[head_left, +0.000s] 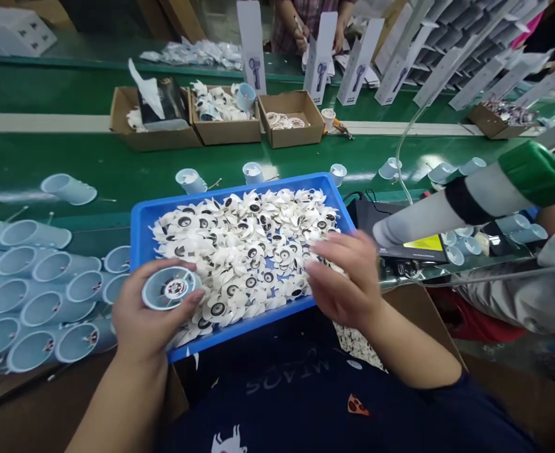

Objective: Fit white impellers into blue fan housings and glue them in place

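At the blue tray (140, 236), the left hand (140, 318) clasps a cup (160, 289); overlapping fan blades (252, 253) could snag the right hand (346, 280), its grip unclear.

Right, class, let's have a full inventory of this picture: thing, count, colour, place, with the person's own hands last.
tray: one, blue, in front of the person
fan blades: many, white with dark hubs, mostly in the tray
cups: many, pale blue, stacked left, others along the bench
bench: one, green, behind the tray
small cardboard boxes: four, brown, three behind the tray, one far right
tall cartons: several, white, along the back
hanging tool: one, white and green, right
other people: several, partly visible, back and right
left hand: one, bare, holding a cup
right hand: one, bare, blurred, at the tray's right side
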### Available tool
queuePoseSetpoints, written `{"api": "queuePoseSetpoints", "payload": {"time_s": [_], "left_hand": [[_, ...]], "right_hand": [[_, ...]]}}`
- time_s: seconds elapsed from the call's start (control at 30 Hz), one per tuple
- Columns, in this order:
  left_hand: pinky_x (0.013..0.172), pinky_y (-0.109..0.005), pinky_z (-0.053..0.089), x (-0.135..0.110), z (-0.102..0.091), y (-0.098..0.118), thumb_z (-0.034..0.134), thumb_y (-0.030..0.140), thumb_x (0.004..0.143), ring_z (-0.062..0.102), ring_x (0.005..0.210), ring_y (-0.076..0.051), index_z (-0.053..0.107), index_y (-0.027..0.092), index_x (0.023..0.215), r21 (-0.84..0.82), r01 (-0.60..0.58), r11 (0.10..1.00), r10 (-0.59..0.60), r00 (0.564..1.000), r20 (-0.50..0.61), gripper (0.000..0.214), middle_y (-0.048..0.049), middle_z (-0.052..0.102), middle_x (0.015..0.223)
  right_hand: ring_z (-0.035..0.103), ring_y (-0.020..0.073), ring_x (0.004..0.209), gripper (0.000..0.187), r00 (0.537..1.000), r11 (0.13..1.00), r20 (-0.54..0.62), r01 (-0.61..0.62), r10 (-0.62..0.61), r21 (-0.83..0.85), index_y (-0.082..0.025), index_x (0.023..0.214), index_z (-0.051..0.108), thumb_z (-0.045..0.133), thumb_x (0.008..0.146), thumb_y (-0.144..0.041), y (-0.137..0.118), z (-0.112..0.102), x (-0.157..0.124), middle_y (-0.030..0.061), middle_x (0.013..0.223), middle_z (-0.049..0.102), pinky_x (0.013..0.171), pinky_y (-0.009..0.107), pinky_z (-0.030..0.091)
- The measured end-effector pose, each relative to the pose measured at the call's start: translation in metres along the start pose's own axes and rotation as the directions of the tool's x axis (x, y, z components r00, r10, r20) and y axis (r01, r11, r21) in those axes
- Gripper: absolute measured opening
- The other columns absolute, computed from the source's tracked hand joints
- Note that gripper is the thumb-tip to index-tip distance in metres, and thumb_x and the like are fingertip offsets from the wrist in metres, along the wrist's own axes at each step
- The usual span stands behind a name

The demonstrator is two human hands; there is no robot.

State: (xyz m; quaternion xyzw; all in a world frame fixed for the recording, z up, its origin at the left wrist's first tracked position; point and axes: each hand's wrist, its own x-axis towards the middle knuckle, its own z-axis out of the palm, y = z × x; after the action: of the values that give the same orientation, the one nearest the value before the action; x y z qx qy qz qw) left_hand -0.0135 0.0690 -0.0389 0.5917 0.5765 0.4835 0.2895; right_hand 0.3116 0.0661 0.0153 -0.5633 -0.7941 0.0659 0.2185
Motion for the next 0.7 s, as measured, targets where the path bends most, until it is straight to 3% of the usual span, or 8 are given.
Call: {"api": "queuePoseSetpoints", "payload": {"time_s": [0.07,0.13,0.23,0.3,0.47,0.6,0.7], "left_hand": [[0.089,-0.047,0.059,0.0,0.001,-0.001,0.086,0.041,0.069,0.072,0.096,-0.03,0.066,0.022,0.109,0.084,-0.016,0.996,0.013,0.999,0.035,0.048,-0.0056,0.074,0.103],[0.091,-0.049,0.058,-0.001,0.001,-0.003,0.085,0.045,0.07,0.072,0.098,-0.031,0.067,0.023,0.107,0.133,-0.025,0.991,0.02,0.999,0.039,0.047,-0.0073,0.075,0.104],[0.091,-0.048,0.058,-0.004,-0.002,-0.007,0.082,0.047,0.074,0.072,0.1,-0.03,0.066,0.025,0.109,0.099,-0.017,0.995,0.012,0.998,0.06,0.045,-0.0083,0.075,0.106],[0.089,-0.045,0.058,-0.005,-0.003,-0.008,0.083,0.047,0.074,0.072,0.099,-0.029,0.066,0.025,0.11,0.099,-0.025,0.995,0.017,0.996,0.086,0.046,-0.0077,0.075,0.106],[0.083,-0.035,0.057,-0.004,-0.005,-0.01,0.083,0.045,0.076,0.074,0.097,-0.025,0.065,0.027,0.112,0.144,-0.098,0.985,0.078,0.988,0.134,0.044,-0.0032,0.076,0.106],[0.083,-0.032,0.056,-0.003,-0.004,-0.01,0.082,0.044,0.078,0.073,0.097,-0.023,0.064,0.028,0.114,0.142,-0.145,0.979,0.125,0.982,0.142,0.043,-0.001,0.076,0.106],[0.085,-0.031,0.056,-0.002,-0.004,-0.007,0.08,0.043,0.08,0.073,0.096,-0.022,0.064,0.028,0.113,0.167,-0.196,0.966,0.17,0.972,0.16,0.04,-0.0002,0.075,0.104]], "right_hand": [[0.057,0.0308,0.128,0.032,0.985,0.975,0.151,0.114,-0.086,-0.191,-0.026,0.123,0.07,0.052,0.098,-0.016,-0.003,0.017,0.017,0.0086,0.135,0.067,0.111,0.052,0.044],[0.058,0.0326,0.124,0.034,0.949,0.928,0.315,0.131,-0.015,-0.35,-0.018,0.116,0.072,0.046,0.097,-0.007,0.001,0.029,0.033,0.0147,0.135,0.066,0.104,0.05,0.046],[0.06,0.0327,0.115,0.033,0.888,0.878,0.447,0.122,0.112,-0.463,-0.014,0.111,0.073,0.044,0.096,-0.004,0.009,0.029,0.048,0.019,0.126,0.067,0.091,0.043,0.049],[0.062,0.0307,0.11,0.033,0.869,0.868,0.478,0.136,0.128,-0.478,-0.013,0.107,0.073,0.045,0.093,-0.002,0.013,0.023,0.052,0.0184,0.12,0.067,0.085,0.039,0.049],[0.065,0.0224,0.105,0.049,0.86,0.892,0.508,0.193,0.047,-0.409,-0.019,0.131,0.063,0.044,0.09,0.002,0.026,0.011,0.053,0.0125,0.132,0.064,0.08,0.032,0.047],[0.064,0.026,0.107,0.03,0.843,0.863,0.537,0.247,0.033,-0.441,-0.017,0.111,0.07,0.046,0.096,-0.006,0.028,0.014,0.054,0.0109,0.115,0.069,0.085,0.036,0.045],[0.064,0.0296,0.105,0.028,0.859,0.847,0.508,0.22,0.067,-0.484,-0.015,0.106,0.07,0.045,0.096,-0.006,0.022,0.019,0.056,0.0143,0.112,0.07,0.082,0.039,0.043]]}}
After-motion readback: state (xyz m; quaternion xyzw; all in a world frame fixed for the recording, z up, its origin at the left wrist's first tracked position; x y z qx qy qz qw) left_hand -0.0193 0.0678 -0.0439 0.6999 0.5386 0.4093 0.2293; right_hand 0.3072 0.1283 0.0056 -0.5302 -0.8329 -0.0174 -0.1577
